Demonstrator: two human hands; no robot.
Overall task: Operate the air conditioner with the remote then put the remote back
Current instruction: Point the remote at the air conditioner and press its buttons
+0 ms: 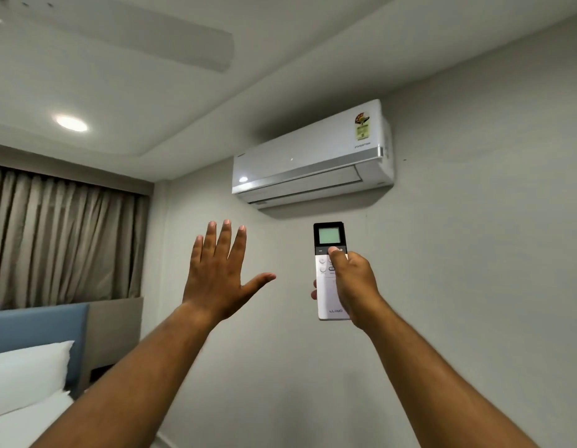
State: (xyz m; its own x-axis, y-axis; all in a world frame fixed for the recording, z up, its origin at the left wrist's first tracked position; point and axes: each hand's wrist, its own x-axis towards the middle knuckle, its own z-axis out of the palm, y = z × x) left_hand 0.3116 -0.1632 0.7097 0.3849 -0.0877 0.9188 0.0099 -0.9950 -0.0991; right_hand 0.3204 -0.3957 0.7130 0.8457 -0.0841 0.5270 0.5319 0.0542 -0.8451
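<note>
A white split air conditioner (309, 156) hangs high on the wall, its front flap closed and a coloured label at its right end. Below it, my right hand (351, 282) holds a white remote (325, 286) upright, pointed up at the unit. The remote has a black top with a pale green screen, and my thumb rests on the button row just under that screen. My left hand (219, 273) is raised to the left of the remote with its palm away from me, fingers straight and spread, holding nothing.
Beige curtains (60, 240) cover the window at the left. A bed with a white pillow (25, 373) and a blue headboard (38, 324) fills the lower left corner. A round ceiling light (71, 123) glows at the upper left.
</note>
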